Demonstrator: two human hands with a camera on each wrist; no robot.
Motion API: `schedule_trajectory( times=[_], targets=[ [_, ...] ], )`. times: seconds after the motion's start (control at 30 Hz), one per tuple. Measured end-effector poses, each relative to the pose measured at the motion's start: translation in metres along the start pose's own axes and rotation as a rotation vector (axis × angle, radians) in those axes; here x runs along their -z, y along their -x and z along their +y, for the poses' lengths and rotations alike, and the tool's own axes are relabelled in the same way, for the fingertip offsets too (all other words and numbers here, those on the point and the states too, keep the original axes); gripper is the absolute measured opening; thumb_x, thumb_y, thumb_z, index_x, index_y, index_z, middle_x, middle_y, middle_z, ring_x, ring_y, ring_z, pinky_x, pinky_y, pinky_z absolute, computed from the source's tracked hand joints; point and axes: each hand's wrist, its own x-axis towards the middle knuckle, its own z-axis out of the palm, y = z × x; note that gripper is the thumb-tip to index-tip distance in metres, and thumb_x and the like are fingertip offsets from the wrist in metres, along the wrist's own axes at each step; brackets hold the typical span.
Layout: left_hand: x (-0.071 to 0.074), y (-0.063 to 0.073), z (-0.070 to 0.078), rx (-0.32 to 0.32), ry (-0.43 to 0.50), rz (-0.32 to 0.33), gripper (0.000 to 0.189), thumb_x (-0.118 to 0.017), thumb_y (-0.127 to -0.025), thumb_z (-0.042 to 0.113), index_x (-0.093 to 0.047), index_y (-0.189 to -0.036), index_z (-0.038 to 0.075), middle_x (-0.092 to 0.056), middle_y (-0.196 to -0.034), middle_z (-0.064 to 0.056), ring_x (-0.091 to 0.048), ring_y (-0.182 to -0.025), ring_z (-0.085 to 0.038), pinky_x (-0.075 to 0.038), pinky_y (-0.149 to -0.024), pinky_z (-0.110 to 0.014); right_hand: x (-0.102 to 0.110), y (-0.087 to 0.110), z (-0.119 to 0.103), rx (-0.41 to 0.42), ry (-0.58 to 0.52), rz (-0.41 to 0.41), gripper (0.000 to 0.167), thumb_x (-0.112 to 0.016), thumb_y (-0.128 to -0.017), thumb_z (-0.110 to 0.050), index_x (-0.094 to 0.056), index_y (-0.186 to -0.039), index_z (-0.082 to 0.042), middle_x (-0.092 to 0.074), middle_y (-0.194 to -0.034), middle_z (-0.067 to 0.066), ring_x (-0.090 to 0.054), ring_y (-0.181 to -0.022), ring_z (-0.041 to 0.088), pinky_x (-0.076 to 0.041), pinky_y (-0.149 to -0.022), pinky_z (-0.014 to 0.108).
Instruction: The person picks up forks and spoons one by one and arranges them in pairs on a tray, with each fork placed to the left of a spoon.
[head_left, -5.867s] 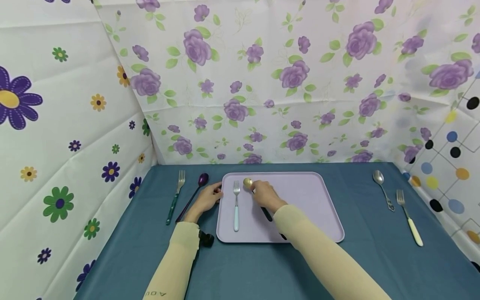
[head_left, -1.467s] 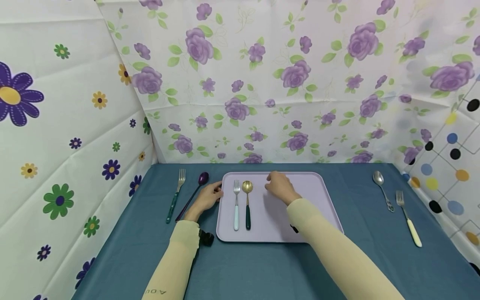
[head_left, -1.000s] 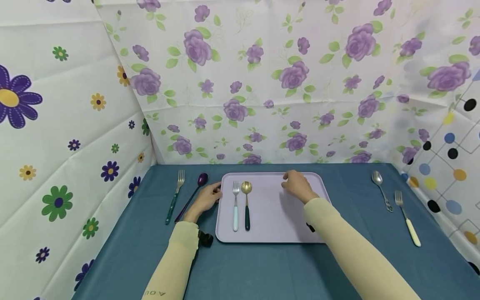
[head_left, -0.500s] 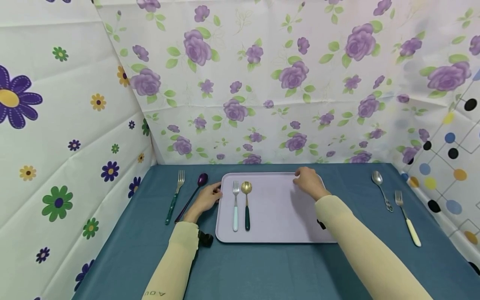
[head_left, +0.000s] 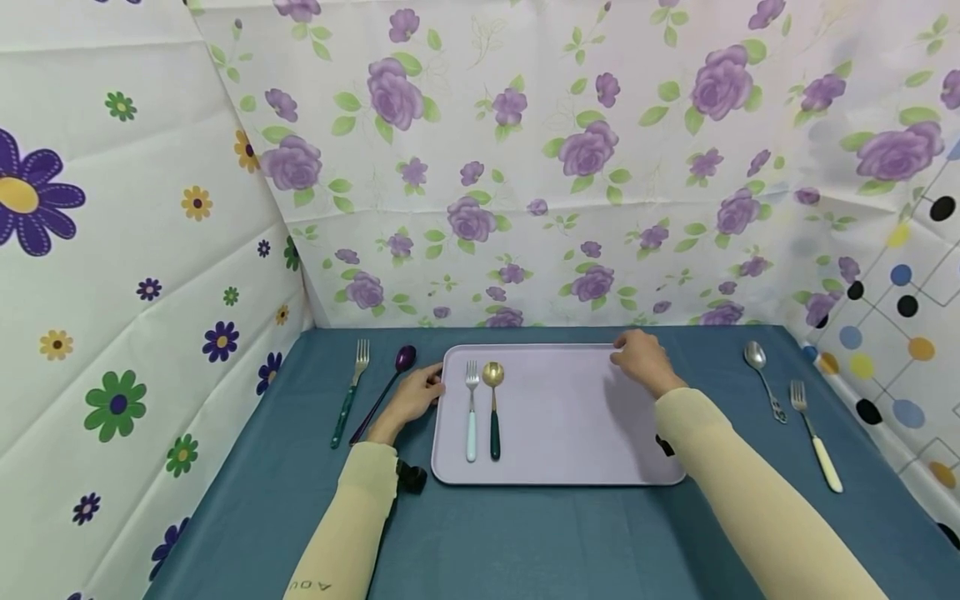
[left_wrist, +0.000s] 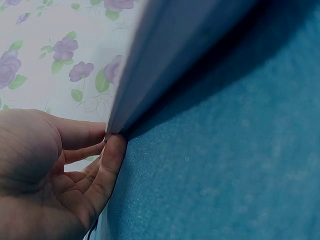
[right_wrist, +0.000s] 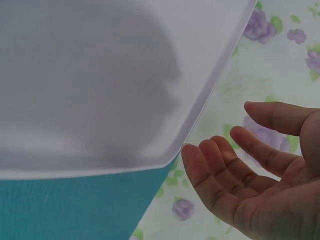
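Observation:
A lilac tray (head_left: 570, 417) lies on the blue cloth. On its left part a fork with a pale blue handle (head_left: 472, 425) and a gold spoon with a dark green handle (head_left: 495, 429) lie side by side, heads toward the back. My left hand (head_left: 411, 395) is at the tray's left edge; in the left wrist view its fingertips (left_wrist: 115, 150) pinch the rim. Over the tray's far right corner hovers my right hand (head_left: 647, 363), holding nothing. Its fingers bend loosely beside the tray corner in the right wrist view, thumb apart.
Left of the tray lie a green-handled fork (head_left: 347, 408) and a dark purple spoon (head_left: 405, 359). To the right are a silver spoon (head_left: 756, 356) and a cream-handled fork (head_left: 825, 458). Flowered cloth (head_left: 525, 167) hangs behind and at the sides.
My right hand has let go of the gold spoon, which now lies straight beside the fork, and has moved right to the tray's far right corner. The left hand has stayed put.

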Motion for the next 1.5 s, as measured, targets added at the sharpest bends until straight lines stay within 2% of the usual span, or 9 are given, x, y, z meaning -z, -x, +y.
schedule_trajectory(
  times=[0.13, 0.4, 0.57, 0.97, 1.3, 1.5],
  targets=[
    [0.001, 0.000, 0.001, 0.006, -0.001, -0.002, 0.051, -0.055, -0.105, 0.005, -0.045, -0.154, -0.005, -0.062, -0.108, -0.015, -0.066, -0.096, -0.024, -0.058, -0.087, -0.040, 0.006, 0.000, 0.010, -0.014, -0.016, -0.008, 0.044, -0.058, -0.103, -0.014, -0.056, -0.138, 0.013, -0.055, -0.139, 0.035, -0.056, -0.124, 0.053, -0.048, -0.102, 0.063],
    [0.001, 0.000, 0.004, 0.005, -0.004, -0.004, 0.051, -0.055, -0.106, 0.005, -0.045, -0.155, -0.004, -0.062, -0.108, -0.015, -0.066, -0.097, -0.025, -0.058, -0.086, -0.040, 0.018, 0.003, 0.029, -0.015, -0.016, 0.024, 0.044, -0.059, -0.101, -0.014, -0.058, -0.134, 0.015, -0.057, -0.134, 0.037, -0.060, -0.116, 0.053, -0.052, -0.094, 0.062],
    [0.002, 0.000, 0.005, 0.006, 0.002, -0.003, 0.051, -0.055, -0.105, 0.005, -0.045, -0.155, -0.005, -0.062, -0.109, -0.016, -0.066, -0.098, -0.026, -0.058, -0.087, -0.040, 0.023, 0.002, 0.040, -0.016, 0.004, 0.033, 0.045, -0.060, -0.101, -0.017, -0.060, -0.134, 0.013, -0.054, -0.138, 0.038, -0.055, -0.121, 0.057, -0.048, -0.098, 0.066],
    [0.002, 0.001, 0.005, 0.007, 0.013, 0.000, 0.051, -0.055, -0.105, 0.004, -0.045, -0.154, -0.005, -0.062, -0.109, -0.016, -0.065, -0.098, -0.025, -0.058, -0.088, -0.041, 0.030, 0.001, 0.050, -0.068, -0.005, 0.023, 0.046, -0.060, -0.102, -0.021, -0.059, -0.136, 0.011, -0.048, -0.143, 0.039, -0.050, -0.124, 0.059, -0.045, -0.100, 0.067],
    [0.001, 0.002, 0.005, 0.006, 0.028, -0.004, 0.051, -0.055, -0.105, 0.003, -0.045, -0.154, -0.006, -0.062, -0.108, -0.016, -0.065, -0.102, -0.028, -0.059, -0.089, -0.042, 0.034, 0.002, 0.060, -0.078, -0.007, 0.024, 0.043, -0.058, -0.102, -0.017, -0.058, -0.134, 0.012, -0.053, -0.136, 0.038, -0.060, -0.112, 0.052, -0.054, -0.086, 0.058],
    [0.002, 0.003, 0.004, 0.010, 0.026, -0.003, 0.051, -0.055, -0.105, 0.003, -0.045, -0.154, -0.005, -0.061, -0.108, -0.015, -0.065, -0.100, -0.026, -0.058, -0.089, -0.041, 0.038, 0.006, 0.066, -0.080, -0.019, 0.020, 0.044, -0.058, -0.102, -0.017, -0.058, -0.135, 0.012, -0.053, -0.136, 0.038, -0.057, -0.115, 0.054, -0.052, -0.090, 0.061]
  ],
)
